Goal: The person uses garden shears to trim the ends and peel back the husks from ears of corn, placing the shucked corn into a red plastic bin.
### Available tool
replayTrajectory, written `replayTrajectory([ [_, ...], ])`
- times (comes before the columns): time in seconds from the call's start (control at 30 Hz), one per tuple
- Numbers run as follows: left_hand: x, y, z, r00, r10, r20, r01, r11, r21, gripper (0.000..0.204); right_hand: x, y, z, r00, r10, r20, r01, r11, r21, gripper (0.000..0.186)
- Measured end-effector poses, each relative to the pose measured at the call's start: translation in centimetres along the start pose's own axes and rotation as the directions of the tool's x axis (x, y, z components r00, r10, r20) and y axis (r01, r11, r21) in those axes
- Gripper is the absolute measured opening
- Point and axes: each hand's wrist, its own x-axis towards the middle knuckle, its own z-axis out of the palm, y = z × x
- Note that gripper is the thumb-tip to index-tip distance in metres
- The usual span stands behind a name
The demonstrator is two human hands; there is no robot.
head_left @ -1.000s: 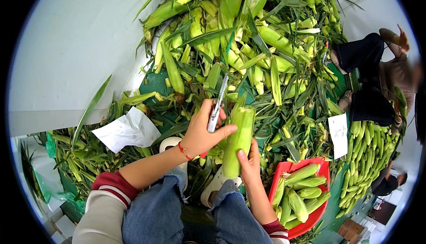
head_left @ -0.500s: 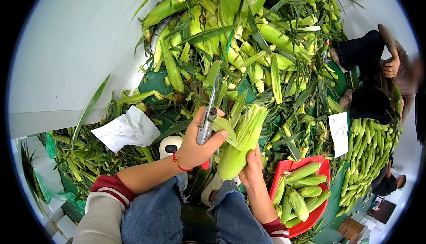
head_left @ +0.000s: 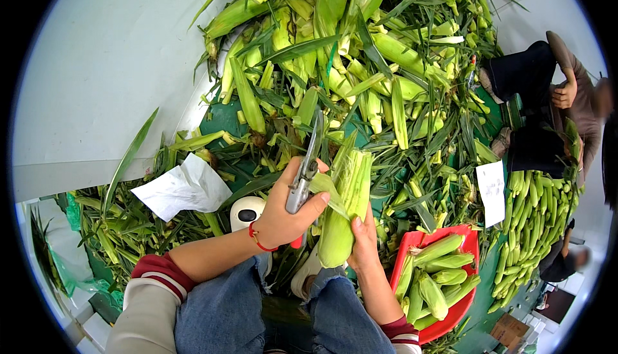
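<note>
An ear of corn (head_left: 338, 241) in green husk is held up in front of the person's knees. Its long axis runs away from the body, leaning slightly right at the far end: the rounded end points back toward the right knee, the paler, ragged end toward the heap of corn (head_left: 399, 51) ahead.

The right hand (head_left: 365, 241) has its fingers curled around the ear's right side, thumb on the upper face. The left hand (head_left: 290, 203) is closed around metal shears (head_left: 300, 190), their blade pointing forward, roughly in line with the ear; its thumb presses a loose husk leaf (head_left: 335, 205) at the ear's left side.

Right of the right forearm, a red basket (head_left: 454, 329) holds several trimmed ears (head_left: 432, 297), pointing various ways.
</note>
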Motion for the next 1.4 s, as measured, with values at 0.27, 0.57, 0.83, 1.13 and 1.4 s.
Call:
replayTrajectory([
  [0.27,0.3,-0.8,-0.9,0.995,-0.096,-0.015,0.096,0.995,-0.003,0.034,0.2,-0.5,0.1,0.999,-0.052,-0.016,0.048,0.981,-0.188,0.073],
  [0.57,1.0,-2.3,-5.7,0.86,0.034,0.509,-0.427,0.594,0.682,0.056,0.5,-0.1,-3.9,0.895,0.409,0.178,-0.446,0.81,0.38,0.063],
  [0.83,2.3,-2.3,-5.2,0.721,0.075,0.689,-0.67,0.33,0.665,0.054,0.2,-1.1,-4.0,0.889,0.427,0.163,-0.454,0.868,0.202,0.06],
  [1.13,3.6,-3.3,-5.9,0.542,0.149,0.827,-0.839,0.156,0.522,0.025,-0.2,-3.0,-2.7,0.926,0.345,0.154,-0.34,0.938,-0.059,0.087],
  [1.4,3.3,-4.6,-6.1,0.622,0.119,0.774,-0.783,0.092,0.615,0.028,0.5,-4.7,-2.0,0.949,0.314,-0.012,-0.311,0.935,-0.169,0.092],
])
